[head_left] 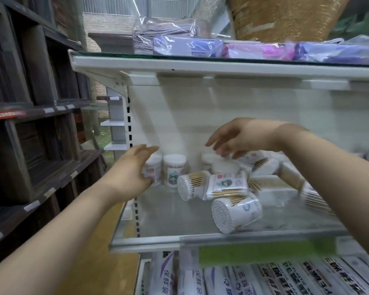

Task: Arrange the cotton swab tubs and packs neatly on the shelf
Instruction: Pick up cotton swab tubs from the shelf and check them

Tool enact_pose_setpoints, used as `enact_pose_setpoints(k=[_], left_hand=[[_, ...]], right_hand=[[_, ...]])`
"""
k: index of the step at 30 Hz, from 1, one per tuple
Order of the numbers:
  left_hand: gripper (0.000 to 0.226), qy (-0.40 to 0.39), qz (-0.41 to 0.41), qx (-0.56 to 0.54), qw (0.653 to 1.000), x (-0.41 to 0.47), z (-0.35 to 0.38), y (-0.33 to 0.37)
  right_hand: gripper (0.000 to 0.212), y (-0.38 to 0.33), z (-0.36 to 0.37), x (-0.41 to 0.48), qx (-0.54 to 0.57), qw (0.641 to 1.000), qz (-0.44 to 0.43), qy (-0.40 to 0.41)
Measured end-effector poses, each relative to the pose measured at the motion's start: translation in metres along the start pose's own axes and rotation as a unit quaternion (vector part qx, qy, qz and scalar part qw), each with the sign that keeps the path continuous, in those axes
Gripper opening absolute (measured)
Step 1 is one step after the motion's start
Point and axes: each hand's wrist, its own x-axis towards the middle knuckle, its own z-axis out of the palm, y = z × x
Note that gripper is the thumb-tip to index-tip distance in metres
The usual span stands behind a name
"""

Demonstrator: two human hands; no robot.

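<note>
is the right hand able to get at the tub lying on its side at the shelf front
Probably yes: the right hand hovers open over the pile behind, and nothing covers the front tub.

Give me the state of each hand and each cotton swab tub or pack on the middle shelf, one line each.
left hand: open, fingers against the far-left tub.
right hand: open, spread above the back tub, holding nothing.
far-left tub: upright.
second tub: upright, beside it.
middle tub: on its side, tips toward the camera.
front tub: on its side.
flat pack: tilted across the toppled tubs.
right-side packs: jumbled heap.
</note>
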Motion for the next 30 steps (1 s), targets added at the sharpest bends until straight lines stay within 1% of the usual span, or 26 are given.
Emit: enact_pose_setpoints(k=[2, 5, 7, 10, 14, 16, 17, 19, 21, 22, 25, 28, 30], left_hand=[[0.074, -0.02, 0.04, 0.009, 0.999, -0.005, 0.002, 0.027], [0.075, -0.124, 0.084, 0.018, 0.989, -0.013, 0.008, 0.068], [0.075, -0.162, 0.1, 0.044, 0.981, -0.016, 0.014, 0.086], [0.073, -0.156, 0.111, 0.025, 0.981, -0.022, 0.022, 0.097], [0.064, -0.131, 0.1, -0.03, 0.986, -0.031, 0.033, 0.101], [0.057, -0.123, 0.102, -0.038, 0.986, -0.035, 0.039, 0.104], [0.055, -0.121, 0.103, -0.044, 0.986, -0.036, 0.041, 0.105], [0.054, -0.118, 0.1, -0.073, 0.985, -0.037, 0.046, 0.108], [0.055, -0.114, 0.083, -0.107, 0.984, -0.037, 0.052, 0.11], [0.056, -0.112, 0.077, -0.121, 0.983, -0.037, 0.055, 0.112], [0.063, -0.131, 0.063, -0.156, 0.977, -0.039, 0.064, 0.117], [0.07, -0.164, 0.062, -0.184, 0.967, -0.04, 0.068, 0.122], [0.068, -0.152, 0.053, -0.189, 0.969, -0.035, 0.063, 0.121]], right_hand=[[0.024, 0.012, -0.005, -0.022, -0.011, 0.999, 0.036, 0.019], [0.025, 0.028, 0.006, -0.047, -0.081, 0.994, 0.078, 0.002], [0.026, 0.04, 0.02, -0.06, -0.087, 0.992, 0.093, 0.008], [0.026, 0.06, 0.041, -0.08, -0.033, 0.994, 0.088, 0.053], [0.023, 0.074, 0.063, -0.097, 0.083, 0.991, 0.069, 0.075], [0.03, 0.073, 0.071, -0.103, 0.118, 0.987, 0.059, 0.096], [0.037, 0.072, 0.073, -0.106, 0.122, 0.986, 0.049, 0.098], [0.056, 0.068, 0.078, -0.108, 0.112, 0.99, 0.033, 0.074], [0.07, 0.067, 0.082, -0.11, 0.06, 0.996, 0.031, 0.051], [0.075, 0.068, 0.084, -0.11, 0.025, 0.998, 0.03, 0.055], [0.08, 0.074, 0.086, -0.112, -0.053, 0.993, 0.041, 0.097], [0.08, 0.083, 0.082, -0.114, -0.071, 0.989, 0.058, 0.118], [0.081, 0.088, 0.079, -0.116, -0.071, 0.987, 0.063, 0.127]])
